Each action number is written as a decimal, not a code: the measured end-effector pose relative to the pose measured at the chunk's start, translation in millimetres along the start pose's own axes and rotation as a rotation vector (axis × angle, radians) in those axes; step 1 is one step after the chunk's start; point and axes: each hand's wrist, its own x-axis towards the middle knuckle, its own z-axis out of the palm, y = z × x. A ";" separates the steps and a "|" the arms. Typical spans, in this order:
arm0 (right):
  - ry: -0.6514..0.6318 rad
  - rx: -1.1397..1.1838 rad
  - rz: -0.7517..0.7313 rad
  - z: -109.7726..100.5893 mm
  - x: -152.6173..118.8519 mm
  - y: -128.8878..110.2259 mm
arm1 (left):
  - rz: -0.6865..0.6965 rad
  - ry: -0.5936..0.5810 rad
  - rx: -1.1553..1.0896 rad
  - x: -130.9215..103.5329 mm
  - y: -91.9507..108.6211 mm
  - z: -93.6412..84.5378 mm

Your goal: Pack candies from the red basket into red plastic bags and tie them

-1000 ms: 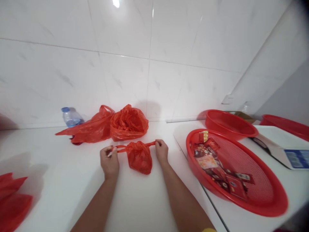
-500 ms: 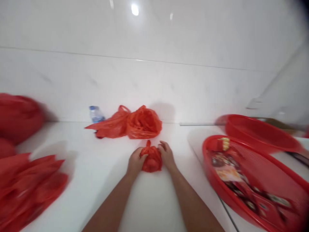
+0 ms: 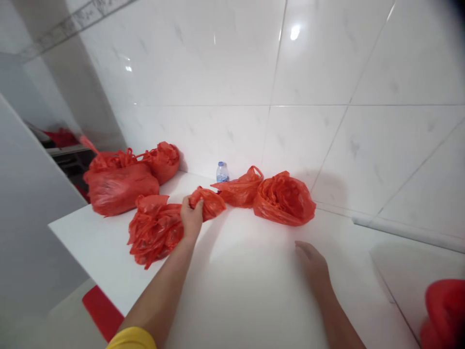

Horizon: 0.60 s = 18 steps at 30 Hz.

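My left hand (image 3: 191,218) is closed on a small red plastic bag (image 3: 209,203), lifted just above the white table beside a pile of similar red bags (image 3: 156,230). What the held bag contains is hidden. My right hand (image 3: 313,264) holds nothing; its slightly blurred fingers reach out over the table. Just beyond it, by the wall, lies a large open red bag (image 3: 285,198) stuffed with crumpled plastic. A flatter red bag (image 3: 241,189) with a loop handle touches its left side.
Big filled red bags (image 3: 121,186) stand at the far left of the white table (image 3: 250,281). A small clear bottle with a blue cap (image 3: 222,172) stands against the tiled wall. The edge of a red basket (image 3: 445,310) shows at the lower right.
My view has swung left. My left hand has carried the small red bag leftward to the pile, while my right hand has come off it and stayed further right.
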 end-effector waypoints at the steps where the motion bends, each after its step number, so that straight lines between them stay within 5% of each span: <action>1: -0.002 -0.004 0.003 -0.1 -0.1 -0.4 | 0.021 0.051 0.036 13.8 -0.2 -10.9; 3: -0.007 -0.009 0.003 -0.3 -0.3 -0.8 | 0.072 0.126 0.102 33.9 -2.9 -31.2; 5: -0.015 -0.014 0.005 -0.3 -0.5 -0.7 | 0.155 0.060 0.328 43.0 -11.9 -47.5; 10: -0.016 -0.036 -0.031 2.3 0.3 3.1 | 0.204 -0.526 1.016 38.6 -55.7 -62.8; 14: -0.020 -0.022 -0.052 4.0 0.8 5.8 | 0.192 -0.553 1.066 34.3 -71.6 -58.3; 18: -0.013 -0.021 -0.048 4.0 -0.1 3.5 | 0.337 -0.474 1.101 21.9 -58.5 -45.3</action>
